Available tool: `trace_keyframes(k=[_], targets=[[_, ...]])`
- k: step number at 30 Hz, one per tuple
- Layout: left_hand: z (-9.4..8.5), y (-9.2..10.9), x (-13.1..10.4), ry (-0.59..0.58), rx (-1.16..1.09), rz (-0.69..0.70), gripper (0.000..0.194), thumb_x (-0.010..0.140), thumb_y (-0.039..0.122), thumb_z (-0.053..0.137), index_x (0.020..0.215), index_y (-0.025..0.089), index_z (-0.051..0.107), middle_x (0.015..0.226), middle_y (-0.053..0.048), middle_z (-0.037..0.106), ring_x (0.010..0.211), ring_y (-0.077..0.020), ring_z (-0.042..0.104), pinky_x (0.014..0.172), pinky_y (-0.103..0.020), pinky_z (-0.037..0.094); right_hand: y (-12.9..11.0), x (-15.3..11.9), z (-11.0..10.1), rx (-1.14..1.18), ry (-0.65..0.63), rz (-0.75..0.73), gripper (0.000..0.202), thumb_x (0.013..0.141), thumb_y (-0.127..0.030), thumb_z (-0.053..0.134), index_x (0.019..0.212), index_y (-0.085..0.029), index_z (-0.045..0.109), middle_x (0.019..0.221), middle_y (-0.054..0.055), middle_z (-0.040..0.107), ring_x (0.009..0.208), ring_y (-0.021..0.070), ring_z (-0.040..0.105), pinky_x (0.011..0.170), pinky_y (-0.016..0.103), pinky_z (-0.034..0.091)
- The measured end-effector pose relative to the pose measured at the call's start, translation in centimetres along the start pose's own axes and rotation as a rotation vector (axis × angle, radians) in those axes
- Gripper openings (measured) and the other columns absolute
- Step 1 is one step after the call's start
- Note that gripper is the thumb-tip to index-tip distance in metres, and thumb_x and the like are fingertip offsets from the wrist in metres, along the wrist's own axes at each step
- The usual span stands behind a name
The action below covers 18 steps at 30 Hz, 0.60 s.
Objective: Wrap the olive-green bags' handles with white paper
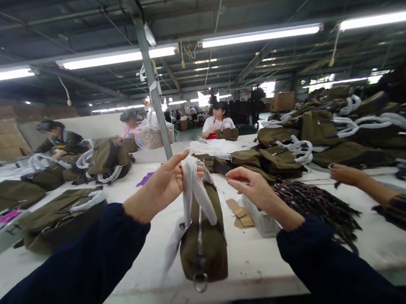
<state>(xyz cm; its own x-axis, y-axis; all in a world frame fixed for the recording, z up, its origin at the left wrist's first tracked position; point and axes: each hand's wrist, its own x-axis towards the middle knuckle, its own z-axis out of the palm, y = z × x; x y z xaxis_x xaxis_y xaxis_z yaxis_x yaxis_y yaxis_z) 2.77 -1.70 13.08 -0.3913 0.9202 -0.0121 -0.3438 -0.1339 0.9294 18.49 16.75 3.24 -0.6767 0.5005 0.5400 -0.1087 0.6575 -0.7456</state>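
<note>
The white wrapping (191, 184) on the olive bag (207, 236), raised over the tabletop (265, 265), is pinched only by the left hand (159, 189), the right hand (255, 187) held open beside it, so the bag could be dropped.

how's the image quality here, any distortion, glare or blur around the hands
Head view: strong wide-angle warp, so the table edge bows and the ceiling tube lights fan out and blow out to white. The left hand, gripping the white strap of the olive bag, and the open right hand are fairly sharp. The far piles look softer, and the dark sleeves lose detail.
</note>
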Motion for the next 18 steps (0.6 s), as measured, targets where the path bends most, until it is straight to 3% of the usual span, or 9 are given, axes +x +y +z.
trace_keyframes(k=[4, 8, 12, 15, 18], targets=[[1.0, -0.3, 0.1, 0.003, -0.069, 0.045, 0.044, 0.096, 0.041, 0.047, 0.117, 0.005, 0.057, 0.086, -0.014, 0.07, 0.076, -0.0219, 0.07, 0.074, -0.034, 0.059, 0.4, -0.4, -0.2, 0.041, -0.038, 0.097, 0.036, 0.081, -0.046, 0.064, 0.1, -0.015, 0.067, 0.093, 0.005, 0.067, 0.075, 0.0154, 0.058, 0.06, 0.025, 0.049], [0.4, -0.5, 0.7, 0.072, -0.038, 0.068, 0.033, 0.096, 0.035, 0.047, 0.103, 0.006, 0.06, 0.082, -0.013, 0.069, 0.074, -0.02, 0.068, 0.07, -0.031, 0.058, 2.1, -0.8, -0.5, 0.061, -0.072, 0.154, 0.036, 0.08, -0.047, 0.064, 0.099, -0.016, 0.067, 0.085, 0.004, 0.065, 0.072, 0.015, 0.057, 0.056, 0.023, 0.047], [-1.5, -0.7, 1.0, 0.115, 0.158, 0.101, 0.005, 0.08, 0.013, 0.066, 0.079, 0.01, 0.062, 0.068, -0.003, 0.064, 0.056, -0.009, 0.058, 0.057, -0.018, 0.05, 5.5, -1.3, -1.4, -0.107, -0.084, 0.172, 0.029, 0.083, -0.04, 0.06, 0.098, -0.016, 0.065, 0.08, 0.003, 0.066, 0.069, 0.0142, 0.057, 0.057, 0.023, 0.044], [-3.4, -0.3, 0.9, 0.067, 0.371, 0.034, 0.013, 0.073, 0.016, 0.074, 0.071, 0.011, 0.062, 0.06, 0.0, 0.059, 0.05, -0.0077, 0.052, 0.052, -0.018, 0.045, 7.9, -2.1, -2.9, -0.343, -0.068, 0.234, 0.02, 0.082, -0.033, 0.061, 0.092, -0.016, 0.066, 0.078, 0.003, 0.067, 0.068, 0.0142, 0.058, 0.058, 0.023, 0.041], [-5.5, 0.4, 1.0, 0.01, 0.596, -0.06, 0.02, 0.069, 0.025, 0.078, 0.069, 0.013, 0.062, 0.058, 0.002, 0.058, 0.049, -0.0085, 0.05, 0.051, -0.02, 0.043, 9.2, -3.1, -4.5, -0.436, -0.052, 0.305, 0.014, 0.08, -0.028, 0.064, 0.087, -0.017, 0.068, 0.075, 0.003, 0.067, 0.065, 0.0144, 0.058, 0.056, 0.023, 0.038]])
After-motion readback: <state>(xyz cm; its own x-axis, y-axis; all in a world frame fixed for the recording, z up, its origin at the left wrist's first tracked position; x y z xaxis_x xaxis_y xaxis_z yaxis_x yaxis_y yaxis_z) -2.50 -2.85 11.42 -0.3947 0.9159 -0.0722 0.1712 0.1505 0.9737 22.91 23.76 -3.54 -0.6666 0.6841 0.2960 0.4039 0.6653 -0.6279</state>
